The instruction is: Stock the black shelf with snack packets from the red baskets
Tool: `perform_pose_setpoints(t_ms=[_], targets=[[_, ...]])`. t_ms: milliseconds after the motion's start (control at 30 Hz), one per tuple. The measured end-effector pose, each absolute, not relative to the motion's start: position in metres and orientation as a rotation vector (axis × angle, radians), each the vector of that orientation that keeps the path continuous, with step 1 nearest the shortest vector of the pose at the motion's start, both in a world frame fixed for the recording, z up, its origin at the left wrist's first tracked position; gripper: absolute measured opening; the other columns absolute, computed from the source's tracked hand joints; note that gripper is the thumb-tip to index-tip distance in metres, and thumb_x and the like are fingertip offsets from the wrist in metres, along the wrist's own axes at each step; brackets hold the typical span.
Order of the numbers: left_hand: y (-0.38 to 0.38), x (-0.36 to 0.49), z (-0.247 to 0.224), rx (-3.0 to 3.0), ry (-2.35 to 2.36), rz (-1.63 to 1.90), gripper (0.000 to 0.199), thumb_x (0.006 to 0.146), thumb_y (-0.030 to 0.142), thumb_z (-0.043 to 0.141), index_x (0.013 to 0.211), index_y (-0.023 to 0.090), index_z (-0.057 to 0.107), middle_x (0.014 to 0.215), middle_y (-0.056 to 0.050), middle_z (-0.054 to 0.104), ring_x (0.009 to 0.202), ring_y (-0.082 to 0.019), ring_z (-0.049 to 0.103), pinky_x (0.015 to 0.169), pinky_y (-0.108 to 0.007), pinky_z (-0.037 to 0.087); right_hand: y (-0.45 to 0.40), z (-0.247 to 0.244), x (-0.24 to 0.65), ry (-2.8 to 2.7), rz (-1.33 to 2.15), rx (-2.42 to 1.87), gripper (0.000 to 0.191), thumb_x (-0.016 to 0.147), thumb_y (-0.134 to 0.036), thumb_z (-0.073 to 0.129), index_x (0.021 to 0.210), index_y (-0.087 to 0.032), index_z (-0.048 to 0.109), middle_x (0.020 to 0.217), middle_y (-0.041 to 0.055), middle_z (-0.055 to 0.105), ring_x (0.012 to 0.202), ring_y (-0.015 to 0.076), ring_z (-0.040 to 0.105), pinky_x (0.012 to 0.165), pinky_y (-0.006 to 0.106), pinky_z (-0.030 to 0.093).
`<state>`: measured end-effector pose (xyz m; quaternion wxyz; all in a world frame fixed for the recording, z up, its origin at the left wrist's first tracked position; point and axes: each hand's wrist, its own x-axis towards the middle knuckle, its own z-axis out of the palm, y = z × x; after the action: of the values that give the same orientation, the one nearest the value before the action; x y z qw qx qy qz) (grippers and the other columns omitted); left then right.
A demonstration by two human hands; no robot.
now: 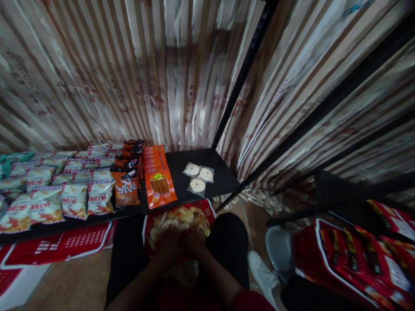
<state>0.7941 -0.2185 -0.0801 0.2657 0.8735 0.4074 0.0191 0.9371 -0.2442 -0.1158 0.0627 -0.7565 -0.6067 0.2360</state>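
Both of my hands are down in a red basket (212, 209) between my knees, among small clear-wrapped snack packets (181, 218). My left hand (169, 242) is on the left side of the packets, and my right hand (193, 242) lies close beside it. Dark shade and blur hide the fingers of both, so I cannot see whether they grip a packet. Three round white wrapped crackers (197, 185) lie on the black shelf (223, 172) just beyond the basket. Left of them is a flat orange snack packet (158, 177).
Rows of white snack bags (74, 201) and brown-orange bags (126, 188) fill the shelf's left part. Black metal posts (241, 82) rise at its right corner. A red basket of red packets (350, 255) stands at right, near a grey bin (279, 248). Another red basket (61, 244) is below the shelf.
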Motion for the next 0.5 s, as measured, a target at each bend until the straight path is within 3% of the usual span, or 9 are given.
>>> perform_pose_setpoints(t_ms=[133, 300, 400, 500], targets=[[-0.223, 0.776, -0.097, 2.280, 1.058, -0.107, 0.048, 0.088, 0.042, 0.037, 0.130, 0.022, 0.046, 0.134, -0.010, 0.049, 0.125, -0.030, 0.041, 0.107, -0.051, 0.025, -0.246, -0.106, 0.935, -1.907, 0.817, -2.289, 0.032, 0.086, -0.032, 0.043, 0.105, -0.017, 0.064, 0.134, 0.0141, 0.048, 0.127, 0.0285, 0.037, 0.104, 0.051, 0.022], [-0.212, 0.762, -0.095, 2.218, 0.870, -0.177, 0.072, 0.075, 0.057, 0.054, 0.136, 0.022, 0.037, 0.144, -0.013, 0.033, 0.132, -0.031, 0.029, 0.107, -0.050, 0.024, -0.245, -0.105, 0.936, -1.896, 0.843, -2.278, 0.031, 0.085, -0.031, 0.045, 0.107, -0.018, 0.063, 0.137, 0.0130, 0.044, 0.129, 0.0288, 0.034, 0.104, 0.051, 0.021], [-0.212, 0.755, -0.092, 2.220, 0.777, -0.141, 0.085, 0.068, 0.058, 0.061, 0.139, 0.022, 0.032, 0.145, -0.013, 0.033, 0.132, -0.031, 0.029, 0.108, -0.047, 0.024, -0.245, -0.106, 0.937, -1.895, 0.849, -2.282, 0.031, 0.084, -0.030, 0.047, 0.108, -0.018, 0.063, 0.137, 0.0128, 0.044, 0.129, 0.0292, 0.034, 0.104, 0.050, 0.022], [-0.216, 0.751, -0.094, 2.236, 0.780, -0.158, 0.084, 0.066, 0.052, 0.064, 0.139, 0.022, 0.032, 0.143, -0.012, 0.036, 0.130, -0.031, 0.034, 0.106, -0.047, 0.026, -0.245, -0.105, 0.938, -1.914, 0.859, -2.288, 0.032, 0.084, -0.031, 0.047, 0.109, -0.019, 0.063, 0.136, 0.0130, 0.045, 0.128, 0.0300, 0.035, 0.102, 0.049, 0.025]])
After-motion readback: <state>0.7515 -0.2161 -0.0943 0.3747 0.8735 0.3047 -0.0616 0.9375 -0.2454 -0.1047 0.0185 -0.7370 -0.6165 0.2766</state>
